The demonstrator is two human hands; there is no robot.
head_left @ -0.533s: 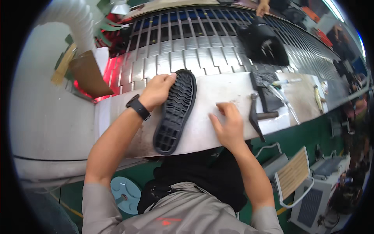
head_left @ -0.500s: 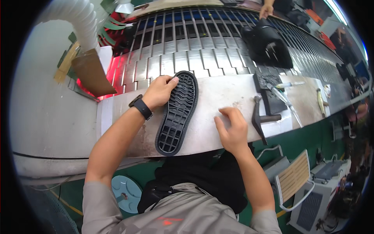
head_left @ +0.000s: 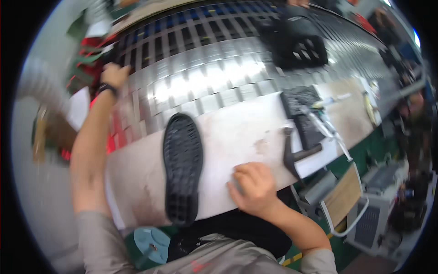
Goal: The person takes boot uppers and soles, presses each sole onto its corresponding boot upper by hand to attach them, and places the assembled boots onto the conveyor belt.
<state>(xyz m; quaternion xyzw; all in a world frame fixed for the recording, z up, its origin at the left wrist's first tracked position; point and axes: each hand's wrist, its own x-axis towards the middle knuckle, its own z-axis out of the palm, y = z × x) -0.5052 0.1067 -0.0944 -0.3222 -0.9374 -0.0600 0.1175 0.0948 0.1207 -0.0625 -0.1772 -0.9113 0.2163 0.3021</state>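
A black shoe sole [head_left: 182,169] lies on the pale work board in front of me, tread side up, its toe end pointing away. Neither hand touches it. My left hand [head_left: 115,75], with a dark watch at the wrist, is stretched far to the left, beside a dark object at the red-lit edge of the conveyor. Motion smears its fingers, so any grip is unclear. My right hand [head_left: 255,189] hovers over the board's near edge, right of the sole. Its fingers are loosely curled, the thumb apart, and nothing shows in them.
A hammer [head_left: 288,148] lies beside a black block [head_left: 308,116] and white pen-like tools [head_left: 326,123] on the right. Behind the board runs a slatted metal conveyor [head_left: 205,68] carrying a black object [head_left: 299,45] near another person's hand. A white hose [head_left: 43,84] hangs at left.
My left hand has let go of the sole and swung out to the far left. The sole now lies flat on the board. My right hand's fingers have curled in more. The view has shifted.
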